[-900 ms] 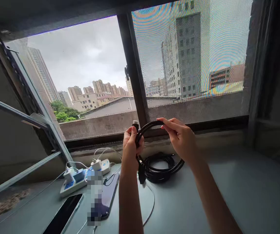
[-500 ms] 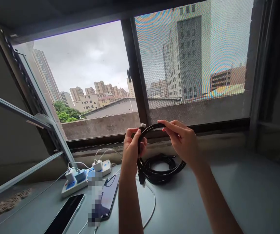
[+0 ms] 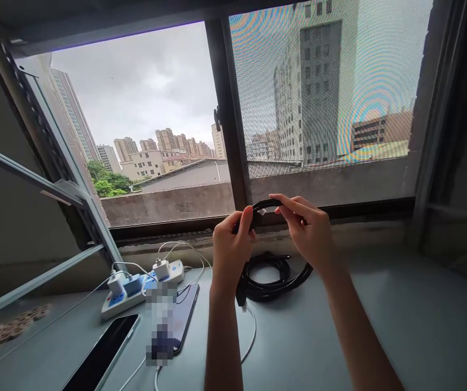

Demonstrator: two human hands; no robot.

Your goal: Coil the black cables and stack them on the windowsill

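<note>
A coiled black cable (image 3: 265, 204) is held up between my two hands, its loop hanging down over the desk. My left hand (image 3: 232, 239) is closed round the left side of the coil, thumb on top. At the upper right of the loop, my right hand (image 3: 309, 225) pinches the strands between thumb and fingers. A small pale tip shows beside the strands between the hands. Low on the loop hangs a black plug (image 3: 240, 296) with a pale end. Behind it, a second black cable coil (image 3: 284, 267) lies on the desk.
A white power strip (image 3: 125, 303) with chargers and white cords stands at the left. Two phones, one black-screened (image 3: 105, 347) and one partly blurred (image 3: 187, 315), lie nearer. A metal rack (image 3: 74, 168) rises at the left; a window (image 3: 239, 179) is behind the desk (image 3: 319, 336).
My left hand has shifted right and its thumb now presses over the coil. The plug that stuck up by that thumb is no longer plain there. The view has tilted slightly.
</note>
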